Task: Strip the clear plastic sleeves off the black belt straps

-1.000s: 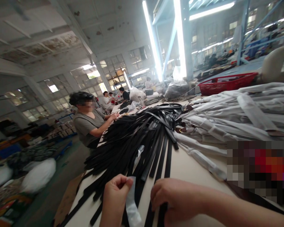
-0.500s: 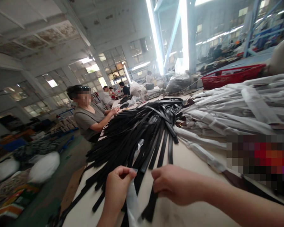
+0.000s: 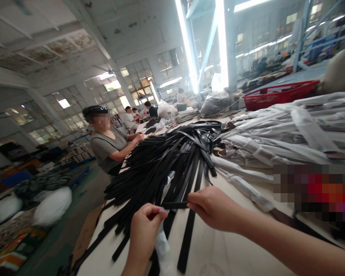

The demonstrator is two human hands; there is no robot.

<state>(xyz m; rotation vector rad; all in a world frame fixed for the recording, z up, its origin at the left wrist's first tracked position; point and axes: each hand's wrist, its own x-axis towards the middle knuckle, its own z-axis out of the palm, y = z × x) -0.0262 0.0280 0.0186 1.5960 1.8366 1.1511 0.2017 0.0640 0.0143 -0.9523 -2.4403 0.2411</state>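
Observation:
My left hand (image 3: pixel 145 228) pinches the top of a translucent plastic sleeve (image 3: pixel 162 247), which hangs down toward the bottom edge of the view. In my right hand (image 3: pixel 211 207) a black strap (image 3: pixel 176 205) is gripped between thumb and fingers. Its held length runs level across to the left fingertips, at the mouth of the sleeve; whether the tip is inside I cannot tell. Just beyond both hands spreads a large heap of black straps (image 3: pixel 149 165). Another piece of clear plastic (image 3: pixel 169 180) lies on that heap.
To the right, a pile of straps in whitish sleeves (image 3: pixel 270 134) covers the pale table (image 3: pixel 227 251). Behind it stands a red basket (image 3: pixel 278 96). A co-worker in a grey shirt (image 3: pixel 103 143) stands at the table's left side. White bundles (image 3: pixel 53 205) lie on the floor.
My right hand has lifted slightly, and a black strap now shows stretched between it and my left hand. The left hand still pinches the sleeve in nearly the same place.

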